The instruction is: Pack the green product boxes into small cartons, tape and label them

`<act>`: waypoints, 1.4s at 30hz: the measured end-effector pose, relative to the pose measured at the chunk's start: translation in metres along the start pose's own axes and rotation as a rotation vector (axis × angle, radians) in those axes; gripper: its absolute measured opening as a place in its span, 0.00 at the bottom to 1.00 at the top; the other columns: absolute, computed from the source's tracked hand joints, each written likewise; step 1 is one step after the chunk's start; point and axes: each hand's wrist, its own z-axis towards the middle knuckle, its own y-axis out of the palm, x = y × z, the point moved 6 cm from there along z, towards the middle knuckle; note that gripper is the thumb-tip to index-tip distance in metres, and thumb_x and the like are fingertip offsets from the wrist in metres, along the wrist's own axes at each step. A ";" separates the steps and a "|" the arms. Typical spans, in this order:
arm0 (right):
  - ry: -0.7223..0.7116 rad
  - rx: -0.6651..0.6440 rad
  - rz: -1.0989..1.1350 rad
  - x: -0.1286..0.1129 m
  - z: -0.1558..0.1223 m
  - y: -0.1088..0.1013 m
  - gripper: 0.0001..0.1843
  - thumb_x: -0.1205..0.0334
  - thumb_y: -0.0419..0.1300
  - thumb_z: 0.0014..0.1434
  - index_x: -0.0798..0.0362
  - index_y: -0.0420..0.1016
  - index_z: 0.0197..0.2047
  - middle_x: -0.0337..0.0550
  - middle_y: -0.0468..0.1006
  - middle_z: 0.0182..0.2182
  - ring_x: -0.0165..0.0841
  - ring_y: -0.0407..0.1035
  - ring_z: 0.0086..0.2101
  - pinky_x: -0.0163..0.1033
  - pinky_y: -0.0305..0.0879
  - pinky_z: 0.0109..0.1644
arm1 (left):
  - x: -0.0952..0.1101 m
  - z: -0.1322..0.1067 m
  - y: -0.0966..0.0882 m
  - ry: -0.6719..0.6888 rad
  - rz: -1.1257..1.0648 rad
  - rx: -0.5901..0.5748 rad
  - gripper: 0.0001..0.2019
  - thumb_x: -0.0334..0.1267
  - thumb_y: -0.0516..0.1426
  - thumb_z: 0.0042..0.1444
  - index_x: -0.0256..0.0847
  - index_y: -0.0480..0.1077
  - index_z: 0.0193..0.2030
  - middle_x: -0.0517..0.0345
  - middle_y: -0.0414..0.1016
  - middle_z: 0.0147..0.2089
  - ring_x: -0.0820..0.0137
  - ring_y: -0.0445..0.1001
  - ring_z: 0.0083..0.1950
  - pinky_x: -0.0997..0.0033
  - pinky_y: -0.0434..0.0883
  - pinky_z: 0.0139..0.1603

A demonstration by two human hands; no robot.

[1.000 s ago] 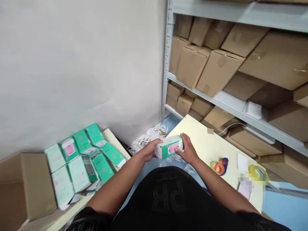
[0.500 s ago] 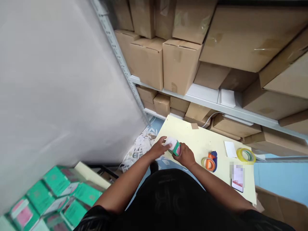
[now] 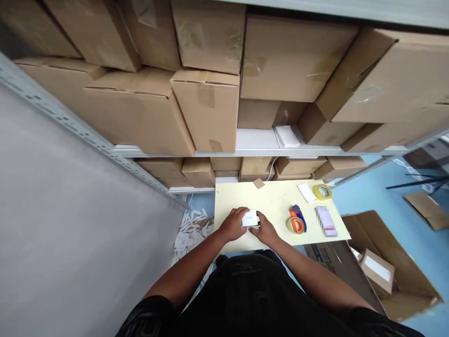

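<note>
Between my two hands is a small box [image 3: 249,218], its white face turned up with faint marks on it. My left hand [image 3: 232,225] wraps round the box's left side, the thumb at the near edge. From the right, my right hand [image 3: 266,230] curls its fingers and thumb round the other side. The box is over the pale yellow table [image 3: 235,192]; whether it rests on the top I cannot tell. To the right of my hands lies an orange and blue tape dispenser [image 3: 297,220] with a roll of tape.
Further right are a yellow tape roll [image 3: 322,192], a white card [image 3: 306,192] and a blurred-out phone [image 3: 326,221]. A brown scrap [image 3: 258,183] lies at the table's back. Shelves hold cardboard boxes [image 3: 210,112]. An open carton [image 3: 414,281] stands right, paper strips [image 3: 185,234] left.
My view has swung right, so the green boxes at lower left are gone from sight. The held box has turned: its green and pink side showed before, and now its white face is up.
</note>
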 end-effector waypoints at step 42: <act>-0.066 -0.195 0.045 0.008 0.033 -0.037 0.50 0.64 0.71 0.47 0.46 0.59 0.71 0.51 0.64 0.65 0.37 0.73 0.45 0.45 0.71 0.52 | 0.002 0.057 -0.020 -0.384 0.073 0.142 0.07 0.38 0.55 0.63 0.43 0.75 0.41 0.54 0.72 0.48 0.64 0.75 0.48 0.65 0.71 0.52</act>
